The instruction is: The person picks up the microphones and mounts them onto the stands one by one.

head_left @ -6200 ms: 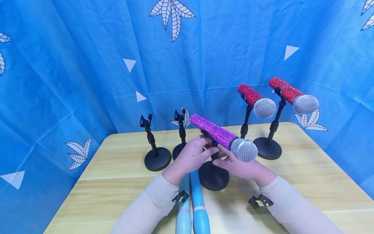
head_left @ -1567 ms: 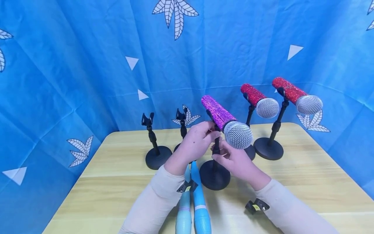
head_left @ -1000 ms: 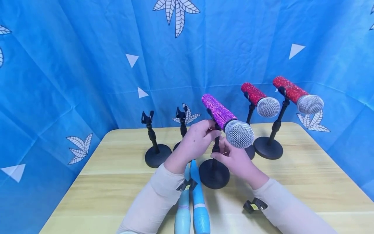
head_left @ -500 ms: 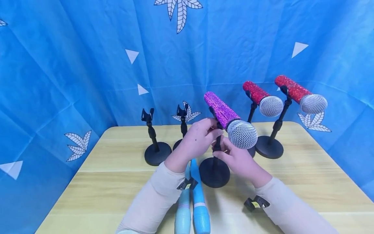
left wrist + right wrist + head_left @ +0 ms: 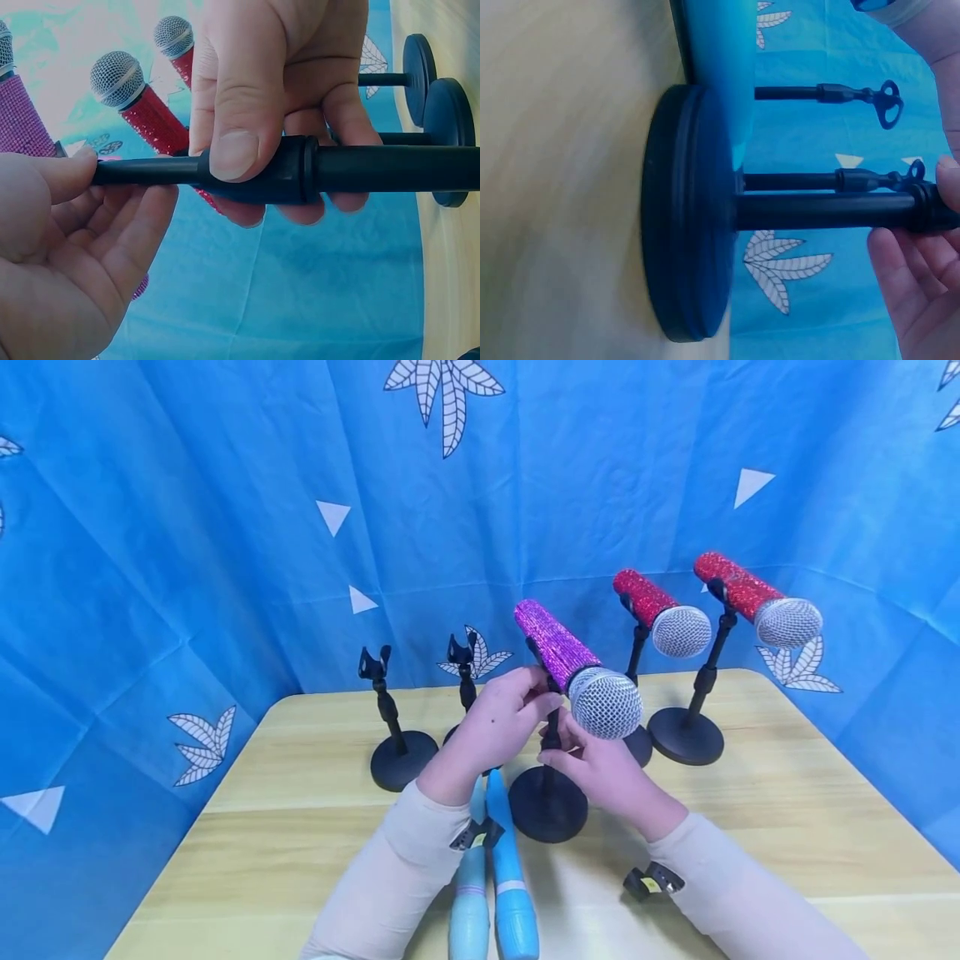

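Observation:
A purple glitter microphone [image 5: 558, 647] with a silver mesh head sits tilted in the clip of a black desk stand [image 5: 547, 806], head toward me. My left hand [image 5: 495, 727] pinches the stand's thin upper rod just under the clip. Lower down, my right hand [image 5: 611, 772] grips the collar [image 5: 292, 172] between thumb and fingers, as the left wrist view shows. In the right wrist view the round base [image 5: 686, 217] is on the tabletop, with the thicker lower tube above it.
Two stands with red microphones [image 5: 648, 597] [image 5: 742, 585] are at the right. Two stands with bare clips [image 5: 375, 668] [image 5: 461, 656] are at the left. Two long tapered blue club-shaped things [image 5: 513, 910] lie near my left forearm. A blue curtain [image 5: 420, 527] hangs behind the table.
Since the oldest frame, the purple microphone has risen, with more upper rod showing, and turned its head more toward me. My left hand rose with it. Over the last second the hands hold their places.

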Tool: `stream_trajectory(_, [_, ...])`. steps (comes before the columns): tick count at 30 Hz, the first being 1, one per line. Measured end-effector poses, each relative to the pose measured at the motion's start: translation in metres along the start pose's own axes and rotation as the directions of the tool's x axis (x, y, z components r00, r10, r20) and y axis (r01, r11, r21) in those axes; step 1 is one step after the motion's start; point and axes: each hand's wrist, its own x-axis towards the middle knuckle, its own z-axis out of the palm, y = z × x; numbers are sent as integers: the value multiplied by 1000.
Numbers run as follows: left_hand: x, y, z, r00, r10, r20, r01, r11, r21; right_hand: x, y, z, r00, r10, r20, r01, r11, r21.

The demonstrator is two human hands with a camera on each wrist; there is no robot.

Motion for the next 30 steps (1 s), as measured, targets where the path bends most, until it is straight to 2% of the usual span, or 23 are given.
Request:
stream_trajectory(5, [-4, -3, -3, 1000, 5, 15, -4, 1000, -22, 2, -3, 2, 996, -94, 6, 94, 996, -3])
stream_trajectory(9, [-9, -6, -6, 999, 37, 36, -37, 999, -10, -1, -4, -1, 995, -90, 49, 92, 995, -40])
stream_trajectory(14, [-16, -8, -10, 994, 83, 72, -87, 995, 45, -4, -5, -12, 991, -91, 102, 101, 990, -99])
stream_trajectory(19, [-27, -9, -14, 990, 34, 139, -54, 989, 137, -6, -4, -23, 977, -132, 168, 171, 954, -248])
stream_trajectory(22, [-36, -11, -13, 985, 10, 174, -55, 965, 256, -7, -4, -30, 955, -170, 242, 244, 915, -321])
stream_trajectory(25, [-43, -14, -10, 977, 1, 212, -85, 920, 383, -9, -3, -35, 924, -177, 339, 298, 889, -347])
stream_trajectory(28, [-49, -17, -5, 962, -31, 270, -102, 878, 467, -12, -4, -39, 888, -151, 433, 322, 878, -354])
stream_trajectory(30, [-52, -19, -1, 946, -67, 316, -108, 857, 504, -14, -4, -40, 866, -126, 484, 324, 878, -353])
